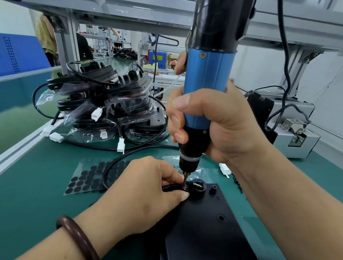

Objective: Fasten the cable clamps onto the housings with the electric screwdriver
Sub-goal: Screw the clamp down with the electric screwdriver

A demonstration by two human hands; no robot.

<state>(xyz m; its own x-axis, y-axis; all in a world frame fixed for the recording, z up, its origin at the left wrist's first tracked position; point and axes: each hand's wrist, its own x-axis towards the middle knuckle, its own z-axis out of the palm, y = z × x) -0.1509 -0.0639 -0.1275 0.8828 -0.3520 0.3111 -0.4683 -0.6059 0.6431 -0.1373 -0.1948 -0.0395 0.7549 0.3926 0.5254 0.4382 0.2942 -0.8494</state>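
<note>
My right hand [217,124] wraps the driver [208,82], bit down on the clamp [189,190] screw at the far corner of the housing [206,229]; my left hand [142,192] pinches the cable [169,187] there so nothing twists while I drive.

One screwdriver [208,86], one left hand [142,194], one right hand [217,124]. One housing [204,229] with one cable [168,188] lies flat on the desk [29,200]. The pile [107,101] behind holds several housings, too overlapped to count. Six white connectors [120,145] show, one sheet of pads [84,178], one bracelet [79,240], one grey box [297,139].
</note>
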